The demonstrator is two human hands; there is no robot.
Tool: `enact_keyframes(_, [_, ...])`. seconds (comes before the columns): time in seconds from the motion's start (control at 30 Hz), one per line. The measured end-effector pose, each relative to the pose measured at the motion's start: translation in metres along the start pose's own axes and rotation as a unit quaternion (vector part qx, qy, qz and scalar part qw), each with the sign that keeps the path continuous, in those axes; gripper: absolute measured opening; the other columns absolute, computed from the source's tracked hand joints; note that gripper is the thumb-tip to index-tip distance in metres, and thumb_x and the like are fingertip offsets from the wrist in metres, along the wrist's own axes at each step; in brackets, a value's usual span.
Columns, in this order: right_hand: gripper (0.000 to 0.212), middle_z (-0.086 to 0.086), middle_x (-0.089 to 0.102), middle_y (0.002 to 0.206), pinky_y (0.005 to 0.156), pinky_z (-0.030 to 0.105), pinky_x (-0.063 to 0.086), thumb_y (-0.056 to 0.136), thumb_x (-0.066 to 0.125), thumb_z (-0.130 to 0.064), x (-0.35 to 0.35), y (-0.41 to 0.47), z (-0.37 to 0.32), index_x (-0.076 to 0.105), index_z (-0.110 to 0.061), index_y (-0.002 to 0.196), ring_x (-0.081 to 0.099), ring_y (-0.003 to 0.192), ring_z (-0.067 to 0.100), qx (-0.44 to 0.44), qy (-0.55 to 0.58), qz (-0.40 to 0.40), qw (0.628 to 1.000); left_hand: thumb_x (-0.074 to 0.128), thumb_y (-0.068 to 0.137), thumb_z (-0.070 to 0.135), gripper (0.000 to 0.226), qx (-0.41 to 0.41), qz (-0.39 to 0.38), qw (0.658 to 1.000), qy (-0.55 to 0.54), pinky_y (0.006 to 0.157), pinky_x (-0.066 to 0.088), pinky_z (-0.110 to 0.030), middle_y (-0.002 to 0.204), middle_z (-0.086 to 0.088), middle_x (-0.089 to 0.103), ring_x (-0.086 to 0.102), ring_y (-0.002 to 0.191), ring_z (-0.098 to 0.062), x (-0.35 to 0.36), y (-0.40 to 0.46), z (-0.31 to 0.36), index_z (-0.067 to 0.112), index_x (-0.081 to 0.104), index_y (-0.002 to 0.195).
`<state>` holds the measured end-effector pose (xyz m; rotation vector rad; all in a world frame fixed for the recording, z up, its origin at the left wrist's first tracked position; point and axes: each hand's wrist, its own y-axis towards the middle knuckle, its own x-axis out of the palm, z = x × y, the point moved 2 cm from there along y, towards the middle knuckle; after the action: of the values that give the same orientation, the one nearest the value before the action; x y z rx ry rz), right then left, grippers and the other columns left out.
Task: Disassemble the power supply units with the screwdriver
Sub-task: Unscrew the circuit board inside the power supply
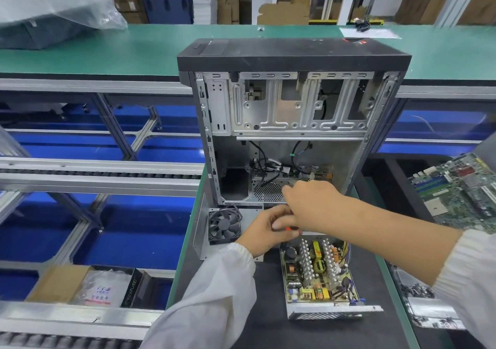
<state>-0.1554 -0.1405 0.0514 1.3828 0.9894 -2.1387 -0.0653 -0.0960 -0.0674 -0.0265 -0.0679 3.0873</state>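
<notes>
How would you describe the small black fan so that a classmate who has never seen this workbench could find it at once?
Start at the big open computer case standing in the middle of the bench. Just below its lower left corner, the fan lies flat on a grey metal sheet, left of the person's left hand. It is the only square black frame with round blades; the opened power supply to its right shows coils and fins instead.

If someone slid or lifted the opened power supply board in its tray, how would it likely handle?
The power supply board sits in a flat metal tray, so it would probably slide without tipping. Its coils and heatsinks suggest some weight. Exposed components look fragile; gripping the tray edge seems safer.
</notes>
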Motion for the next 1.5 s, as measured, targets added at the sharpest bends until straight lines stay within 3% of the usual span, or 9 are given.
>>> enact_keyframes(0.17, [0.028, 0.009, 0.058, 0.113, 0.065, 0.033, 0.04, 0.097, 0.051, -0.029, 0.003, 0.001, -0.003, 0.057, -0.013, 0.119, 0.061, 0.102, 0.029, -0.013, -0.002, 0.0, 1.0, 0.069, 0.083, -0.007, 0.038, 0.008, -0.009, 1.0, 0.013, 0.097, 0.049, -0.028, 0.095, 0.015, 0.068, 0.063, 0.098, -0.006, -0.007, 0.0, 0.001, 0.011, 0.06, 0.116])
enact_keyframes(0.47, [0.027, 0.01, 0.055, 0.108, 0.064, 0.032, 0.039, 0.098, 0.05, -0.031, -0.003, -0.005, 0.003, 0.053, -0.01, 0.114, 0.06, 0.098, 0.03, -0.032, 0.025, 0.021, 0.999, 0.051, 0.087, -0.017, 0.031, 0.007, 0.088, 0.995, 0.034, 0.099, 0.049, -0.03, 0.112, -0.018, 0.068, 0.065, 0.11, -0.023, -0.038, -0.003, -0.004, -0.003, 0.061, 0.114])
enact_keyframes(0.67, [0.024, 0.0, 0.041, 0.076, 0.058, 0.03, 0.039, 0.095, 0.052, -0.036, -0.019, -0.014, 0.02, 0.047, -0.014, 0.089, 0.051, 0.071, 0.024, -0.035, 0.07, 0.041, 0.996, 0.05, 0.088, -0.015, 0.025, -0.013, 0.134, 0.989, 0.054, 0.075, 0.054, -0.023, 0.102, -0.017, 0.069, 0.067, 0.089, -0.018, -0.04, -0.016, -0.006, -0.003, 0.065, 0.105])
enact_keyframes(0.77, [0.023, 0.004, 0.056, 0.082, 0.057, 0.03, 0.043, 0.092, 0.055, -0.036, -0.026, -0.017, 0.028, 0.058, -0.012, 0.092, 0.058, 0.072, 0.023, -0.035, 0.092, 0.052, 0.994, 0.058, 0.089, -0.004, 0.022, -0.014, 0.129, 0.981, 0.142, 0.066, 0.046, -0.016, 0.097, -0.004, 0.071, 0.058, 0.075, -0.006, -0.038, -0.023, -0.006, 0.012, 0.069, 0.097])
enact_keyframes(0.83, [0.021, 0.005, 0.059, 0.084, 0.057, 0.029, 0.043, 0.09, 0.057, -0.034, -0.027, -0.018, 0.029, 0.06, -0.013, 0.091, 0.058, 0.072, 0.023, -0.037, 0.087, 0.055, 0.994, 0.064, 0.087, 0.004, 0.018, 0.014, 0.127, 0.955, 0.268, 0.075, 0.041, -0.017, 0.089, 0.009, 0.066, 0.05, 0.074, 0.0, -0.033, -0.023, -0.007, 0.021, 0.071, 0.091])
enact_keyframes(0.97, [0.018, 0.001, 0.047, 0.079, 0.054, 0.029, 0.039, 0.09, 0.056, -0.032, -0.021, -0.02, 0.027, 0.054, -0.014, 0.089, 0.055, 0.073, 0.023, -0.044, 0.064, 0.033, 0.996, 0.066, 0.087, 0.023, 0.013, 0.089, 0.063, 0.825, 0.554, 0.099, 0.029, -0.036, 0.095, 0.01, 0.058, 0.046, 0.101, -0.013, -0.008, -0.021, -0.009, 0.03, 0.075, 0.092])
enact_keyframes(1.1, [0.022, -0.001, 0.042, 0.076, 0.058, 0.03, 0.043, 0.091, 0.055, -0.033, -0.015, -0.025, 0.028, 0.044, -0.017, 0.081, 0.054, 0.071, 0.023, -0.049, 0.049, 0.029, 0.997, 0.085, 0.057, 0.031, 0.015, 0.086, 0.012, 0.72, 0.689, 0.099, 0.041, -0.042, 0.084, 0.007, 0.055, 0.057, 0.089, -0.02, 0.014, -0.026, -0.02, 0.034, 0.076, 0.068])
enact_keyframes(1.33, [0.027, -0.002, 0.037, 0.071, 0.056, 0.03, 0.039, 0.092, 0.054, -0.034, -0.01, -0.031, 0.033, 0.038, -0.018, 0.078, 0.051, 0.069, 0.022, -0.061, 0.042, 0.032, 0.997, 0.091, 0.052, 0.034, 0.02, 0.083, 0.018, 0.662, 0.745, 0.105, 0.042, -0.05, 0.103, 0.002, 0.064, 0.054, 0.105, -0.023, 0.018, -0.02, -0.033, 0.037, 0.074, 0.061])
enact_keyframes(1.5, [0.024, -0.002, 0.034, 0.07, 0.053, 0.028, 0.034, 0.093, 0.054, -0.034, -0.009, -0.03, 0.031, 0.039, -0.017, 0.083, 0.054, 0.077, 0.024, -0.078, 0.033, 0.035, 0.996, 0.082, 0.07, 0.034, 0.006, 0.077, -0.019, 0.629, 0.773, 0.114, 0.011, -0.056, 0.121, 0.001, 0.061, 0.051, 0.127, -0.025, 0.019, -0.007, -0.027, 0.035, 0.077, 0.072])
